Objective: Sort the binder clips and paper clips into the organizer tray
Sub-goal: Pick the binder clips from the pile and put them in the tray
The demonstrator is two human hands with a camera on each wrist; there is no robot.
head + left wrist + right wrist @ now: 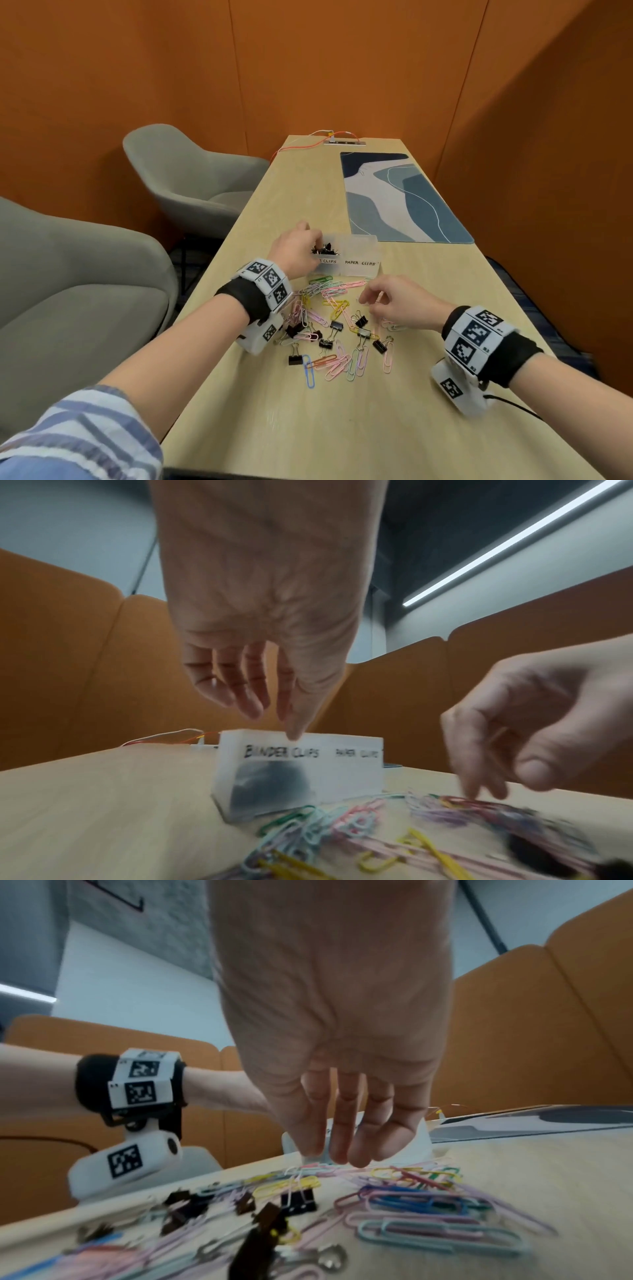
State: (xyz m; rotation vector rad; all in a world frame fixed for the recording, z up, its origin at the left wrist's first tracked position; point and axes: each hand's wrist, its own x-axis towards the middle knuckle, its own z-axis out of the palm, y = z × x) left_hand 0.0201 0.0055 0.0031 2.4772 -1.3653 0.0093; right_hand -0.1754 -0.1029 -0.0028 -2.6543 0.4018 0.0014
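Observation:
A translucent organizer tray with two compartments, lettered BINDER CLIPS and PAPER CLIPS, stands on the wooden table. Black binder clips lie in its left compartment and show as a dark mass through the wall. My left hand hovers over that compartment with its fingers hanging relaxed, empty, the thumb near the rim. In front of the tray lies a mixed pile of coloured paper clips and loose binder clips. My right hand is at the pile's far right; its thumb and forefinger pinch a pale paper clip.
A blue patterned desk mat lies beyond the tray. An orange cable and a power strip sit at the table's far end. Two grey armchairs stand along the table's left edge. Orange walls close in on all sides.

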